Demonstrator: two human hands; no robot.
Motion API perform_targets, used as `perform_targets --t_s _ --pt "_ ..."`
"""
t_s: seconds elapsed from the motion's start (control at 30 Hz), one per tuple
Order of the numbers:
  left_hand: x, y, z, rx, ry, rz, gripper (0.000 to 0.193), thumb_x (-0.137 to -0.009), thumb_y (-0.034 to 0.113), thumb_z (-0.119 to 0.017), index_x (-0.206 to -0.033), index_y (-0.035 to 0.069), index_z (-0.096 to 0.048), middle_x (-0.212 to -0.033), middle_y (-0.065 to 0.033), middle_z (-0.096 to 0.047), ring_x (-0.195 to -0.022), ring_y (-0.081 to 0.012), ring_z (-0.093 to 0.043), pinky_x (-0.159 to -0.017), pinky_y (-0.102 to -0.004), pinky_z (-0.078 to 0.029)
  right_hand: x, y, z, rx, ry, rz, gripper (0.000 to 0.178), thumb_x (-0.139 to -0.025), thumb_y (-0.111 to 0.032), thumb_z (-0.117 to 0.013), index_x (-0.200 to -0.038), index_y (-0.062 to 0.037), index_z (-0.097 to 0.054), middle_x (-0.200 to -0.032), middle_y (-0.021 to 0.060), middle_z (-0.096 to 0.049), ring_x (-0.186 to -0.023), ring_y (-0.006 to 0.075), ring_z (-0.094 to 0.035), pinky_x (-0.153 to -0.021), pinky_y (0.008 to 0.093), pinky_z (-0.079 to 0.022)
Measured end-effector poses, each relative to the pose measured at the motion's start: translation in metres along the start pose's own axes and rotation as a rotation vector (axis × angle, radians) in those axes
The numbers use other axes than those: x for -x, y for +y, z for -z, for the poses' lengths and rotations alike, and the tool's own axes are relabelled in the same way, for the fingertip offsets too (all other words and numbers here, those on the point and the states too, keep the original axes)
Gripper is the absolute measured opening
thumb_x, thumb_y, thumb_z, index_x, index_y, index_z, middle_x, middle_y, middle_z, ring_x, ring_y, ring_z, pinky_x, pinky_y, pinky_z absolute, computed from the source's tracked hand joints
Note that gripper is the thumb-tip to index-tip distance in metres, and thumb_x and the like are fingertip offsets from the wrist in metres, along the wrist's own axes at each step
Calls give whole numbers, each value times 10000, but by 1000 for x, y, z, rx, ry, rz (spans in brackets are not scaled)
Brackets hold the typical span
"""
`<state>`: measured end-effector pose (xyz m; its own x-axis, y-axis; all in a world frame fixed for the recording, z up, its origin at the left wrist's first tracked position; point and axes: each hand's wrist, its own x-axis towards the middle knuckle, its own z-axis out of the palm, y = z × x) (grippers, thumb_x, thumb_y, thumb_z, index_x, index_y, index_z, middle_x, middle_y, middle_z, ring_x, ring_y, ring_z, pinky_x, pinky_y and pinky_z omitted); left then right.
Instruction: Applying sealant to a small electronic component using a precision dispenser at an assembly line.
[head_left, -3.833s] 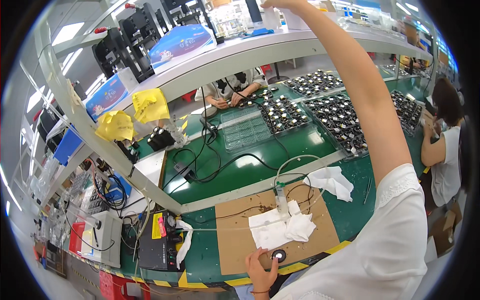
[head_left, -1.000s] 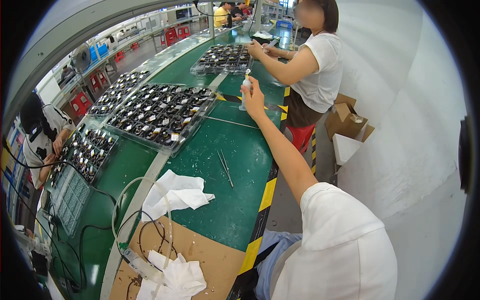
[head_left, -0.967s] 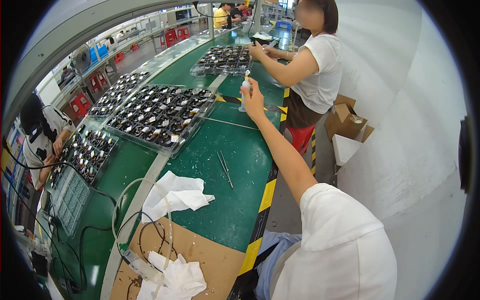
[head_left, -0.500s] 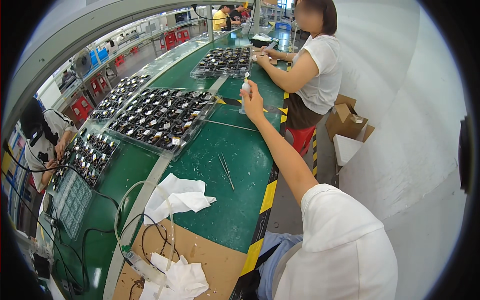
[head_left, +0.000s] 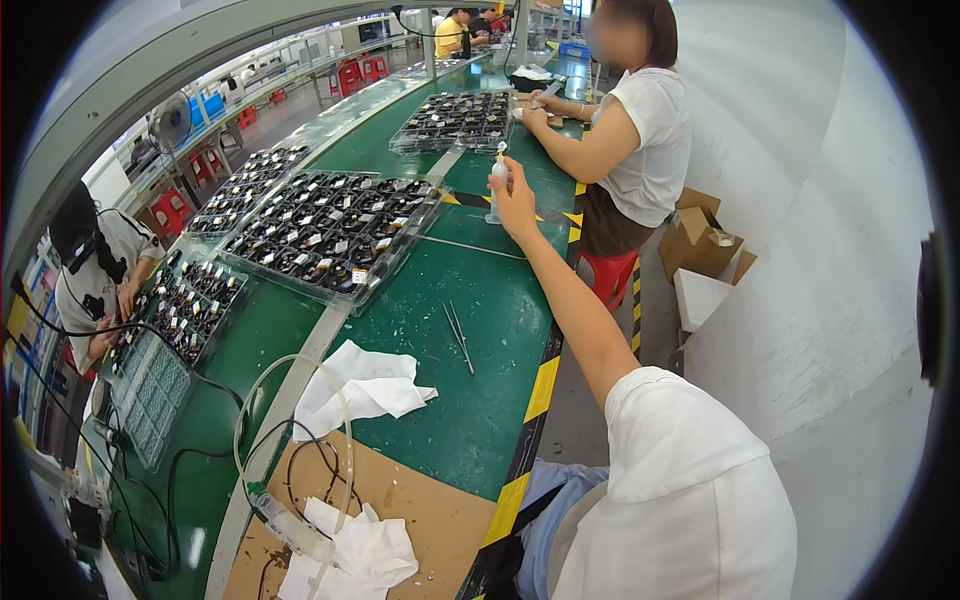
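Note:
My right arm stretches across the green workbench [head_left: 440, 330], its white sleeve at the lower right. In my right hand [head_left: 516, 203] is a slim white and clear syringe [head_left: 496, 184], held upright with its narrow yellowish tip at the top. The fingers are closed round its body, above the bench near the striped edge. My left hand is out of view. Left of the syringe lies a large clear tray [head_left: 330, 235] of small black parts with white labels. Metal tweezers [head_left: 459, 338] lie nearer to me.
White cloths [head_left: 360, 385] and a brown board [head_left: 445, 530] lie at the near end, with a hosed clear syringe [head_left: 285, 520] there. A co-worker [head_left: 640, 150] sits at the far right; another person [head_left: 100, 260] works at the left. More part trays [head_left: 455, 120] stand farther off. Cardboard boxes [head_left: 705, 240] stand on the floor.
The whole view has shifted slightly, so everything appears a little farther right. My right hand keeps its hold on the syringe.

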<state>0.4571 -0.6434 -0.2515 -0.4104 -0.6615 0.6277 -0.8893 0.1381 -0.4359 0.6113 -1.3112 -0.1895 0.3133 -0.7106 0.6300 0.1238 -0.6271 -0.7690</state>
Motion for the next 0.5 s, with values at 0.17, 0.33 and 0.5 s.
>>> perform_targets --t_s 0.17,0.33,0.5 --pt "0 -4 -4 -13 42 -1 309 -958 221 -481 -1089 -43 -575 -950 -167 -653 -814 -233 -623 -720 -314 -503 -5 -2 -2 -37 -11 -27 410 -920 -202 -586 -1286 -82 -445 -990 92 -626 -857 139 -615 -746 262 -478" --pt "0 -6 -4 -17 89 -5 311 -958 217 -480 -1096 -47 -570 -952 -168 -653 -814 -232 -624 -716 -312 -504 -7 3 2 -123 10 22 398 -914 -185 -597 -1263 -59 -453 -1047 73 -614 -919 116 -581 -796 250 -463" --pt "-41 -16 21 18 -10 46 308 -958 209 -477 -1098 -49 -570 -926 -166 -655 -787 -238 -625 -692 -309 -505 0 -14 -7 -301 -38 7 384 -910 -173 -610 -1222 -19 -447 -1064 71 -607 -961 107 -551 -846 237 -441"
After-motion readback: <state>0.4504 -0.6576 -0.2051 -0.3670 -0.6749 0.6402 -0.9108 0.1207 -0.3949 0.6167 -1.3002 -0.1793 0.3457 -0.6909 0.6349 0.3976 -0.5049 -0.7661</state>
